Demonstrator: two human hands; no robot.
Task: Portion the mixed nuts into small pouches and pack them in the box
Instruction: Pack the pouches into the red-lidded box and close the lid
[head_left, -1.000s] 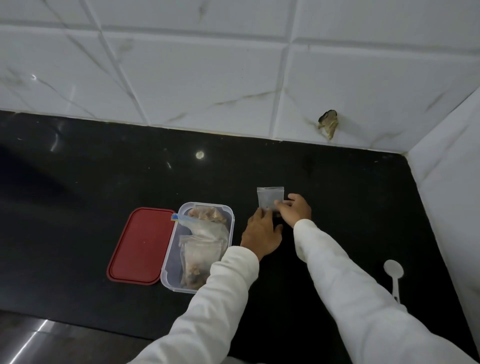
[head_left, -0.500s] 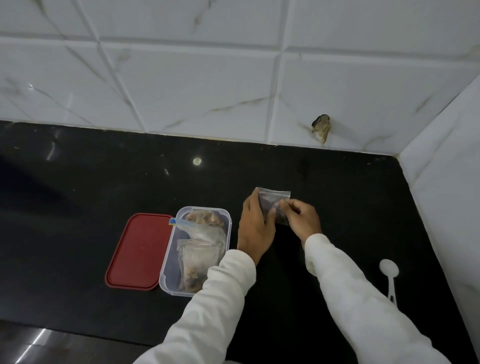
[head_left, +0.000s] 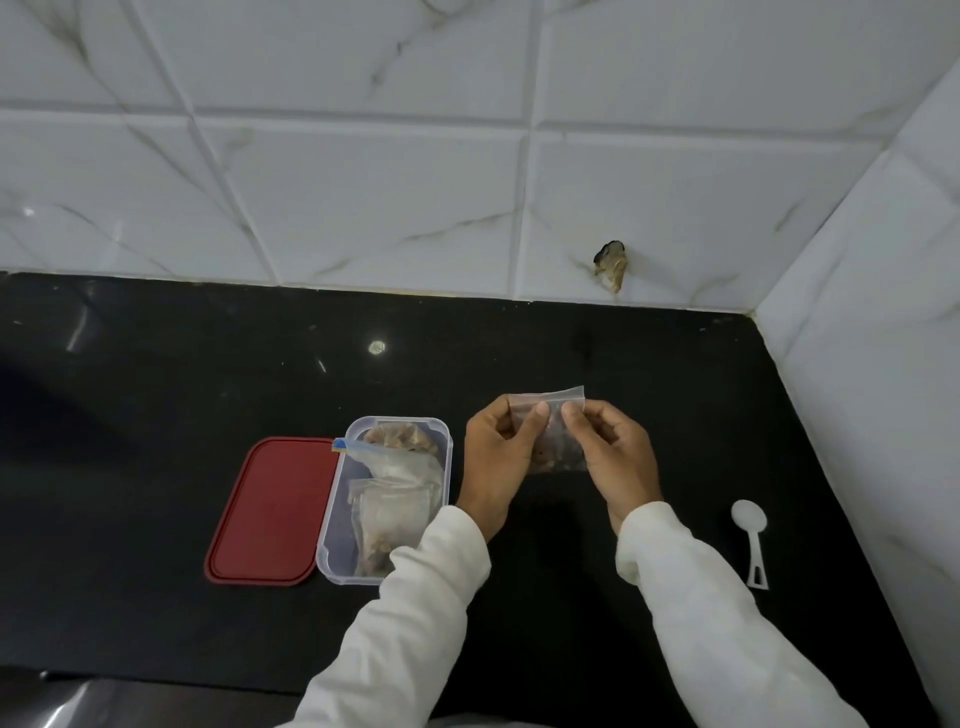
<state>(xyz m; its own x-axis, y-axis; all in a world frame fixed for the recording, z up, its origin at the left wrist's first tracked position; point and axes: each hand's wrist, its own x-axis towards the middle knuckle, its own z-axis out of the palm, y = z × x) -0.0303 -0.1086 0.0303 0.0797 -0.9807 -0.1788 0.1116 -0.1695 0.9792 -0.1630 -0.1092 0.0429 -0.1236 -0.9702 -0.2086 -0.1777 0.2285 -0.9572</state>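
Observation:
A small clear pouch (head_left: 556, 434) with brown nuts in its lower half hangs above the black counter, held upright between both hands. My left hand (head_left: 493, 462) pinches its upper left part with thumb and fingers. My right hand (head_left: 615, 457) pinches its upper right part. To the left stands a clear plastic box (head_left: 332, 551) holding a larger zip bag with a blue slider (head_left: 395, 462) and smaller filled pouches (head_left: 384, 514). Its red lid (head_left: 267, 512) lies flat beside it on the left.
A white plastic spoon (head_left: 750, 538) lies on the counter (head_left: 156, 415) at the right, near the side wall. Marble-tiled walls close off the back and right. The counter's front edge runs along the bottom left.
The pouch came up off the counter and toward me. Both hands rose with it and now pinch its top, where before they pressed it on the counter.

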